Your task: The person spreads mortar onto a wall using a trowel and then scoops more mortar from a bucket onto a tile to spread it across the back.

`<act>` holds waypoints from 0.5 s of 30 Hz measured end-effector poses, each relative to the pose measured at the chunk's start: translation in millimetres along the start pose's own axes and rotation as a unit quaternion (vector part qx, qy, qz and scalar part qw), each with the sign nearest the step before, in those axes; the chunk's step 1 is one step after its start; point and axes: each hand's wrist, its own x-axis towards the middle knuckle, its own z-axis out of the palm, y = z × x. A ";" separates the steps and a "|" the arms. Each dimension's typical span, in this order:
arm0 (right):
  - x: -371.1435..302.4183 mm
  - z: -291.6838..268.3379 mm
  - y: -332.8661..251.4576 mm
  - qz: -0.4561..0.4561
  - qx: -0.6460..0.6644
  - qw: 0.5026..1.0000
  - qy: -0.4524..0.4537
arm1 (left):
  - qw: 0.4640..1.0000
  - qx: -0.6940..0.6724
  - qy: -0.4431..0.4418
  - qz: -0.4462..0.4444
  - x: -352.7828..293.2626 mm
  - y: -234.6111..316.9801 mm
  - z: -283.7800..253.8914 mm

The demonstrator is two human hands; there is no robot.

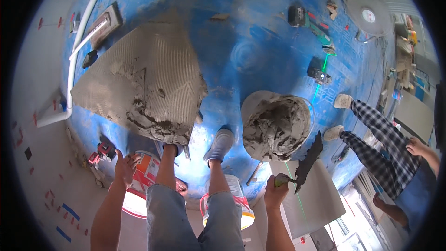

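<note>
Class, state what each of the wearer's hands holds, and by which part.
The right hand grips a trowel by its green handle; the left hand holds nothing.

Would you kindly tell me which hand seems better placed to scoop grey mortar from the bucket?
Probably the right hand: it holds the trowel near the bucket, while the open left hand looks empty and is farther away.

Trowel handle (pixel 281 180) partly hidden in right hand (pixel 274 192); co-worker (pixel 402 169) cut off
</note>
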 end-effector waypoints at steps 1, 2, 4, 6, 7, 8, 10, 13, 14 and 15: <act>2.9 3.7 -11.7 0.028 0.027 0.999 -0.026 | 1.000 0.014 0.013 0.001 5.8 1.7 -7.9; 5.0 8.4 -21.6 0.055 0.054 0.996 -0.053 | 1.000 0.012 0.015 0.006 15.0 -4.5 -11.1; 25.9 23.7 9.8 -0.029 -0.044 0.999 -0.015 | 1.000 -0.008 0.001 -0.007 40.0 0.1 -19.1; 38.1 31.1 18.8 0.108 0.093 0.987 -0.069 | 0.998 -0.059 -0.008 0.019 45.3 13.6 2.4; 37.2 32.8 -4.7 0.022 0.149 0.986 -0.076 | 0.998 -0.057 0.012 0.020 43.5 17.4 6.0; 37.9 35.3 -29.5 0.060 0.187 0.971 -0.133 | 0.998 -0.055 0.031 0.021 44.7 28.0 7.2; 33.9 52.5 -79.5 -0.032 0.270 0.948 -0.165 | 0.997 -0.064 0.020 0.035 59.9 36.1 -8.6; 35.1 79.2 -137.8 -0.002 0.264 0.921 -0.285 | 0.994 -0.095 0.006 0.058 65.4 48.9 -15.9; 32.4 87.8 -147.6 0.065 0.249 0.918 -0.303 | 0.991 -0.116 0.005 0.069 66.1 54.2 -13.6; 19.4 98.1 -153.0 0.105 0.272 0.908 -0.302 | 0.987 -0.143 0.001 0.073 69.5 59.2 -18.5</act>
